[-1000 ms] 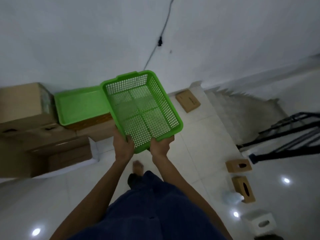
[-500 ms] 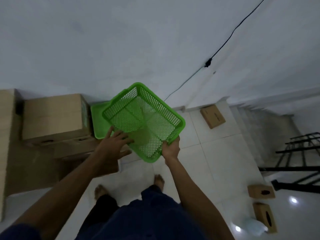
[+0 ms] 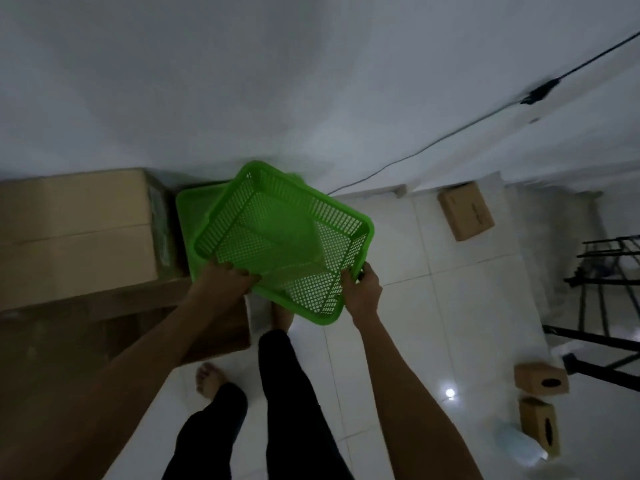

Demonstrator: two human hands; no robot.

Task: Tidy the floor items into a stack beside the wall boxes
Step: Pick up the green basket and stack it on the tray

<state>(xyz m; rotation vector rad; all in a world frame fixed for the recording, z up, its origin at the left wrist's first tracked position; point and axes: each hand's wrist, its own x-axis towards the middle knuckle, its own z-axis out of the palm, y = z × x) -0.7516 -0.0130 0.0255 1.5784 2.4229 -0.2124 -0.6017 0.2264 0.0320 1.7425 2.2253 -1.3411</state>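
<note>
**Q:** Now, where is the green mesh basket [image 3: 287,237]?

**A:** It is held off the floor and tilted, over a solid green tray [image 3: 194,209]. The tray lies just beside the tall cardboard box [image 3: 76,233] at the white wall, and part of it shows through the mesh. Whether basket and tray touch cannot be told.

**Q:** How do the hands hold the basket?

**A:** The left hand [image 3: 221,282] grasps the near-left rim, with its fingers curled over the edge. The right hand [image 3: 362,292] clasps the near-right rim.

**Q:** What else stands near the wall?

**A:** Lower cartons [image 3: 214,337] sit in front of the tall box. A small flat carton [image 3: 465,211] lies on the white floor tiles [image 3: 433,306], well apart to the right. A black cable [image 3: 433,147] runs slantwise along the wall.

**Q:** And nearer the viewer?

**A:** Two brown tissue boxes [image 3: 540,379] [image 3: 540,431] with oval slots lie at the lower right, one just beside the other. A black metal frame [image 3: 606,271] crosses the right edge. One bare foot [image 3: 207,377] stands on the tiles beside the lower cartons.
</note>
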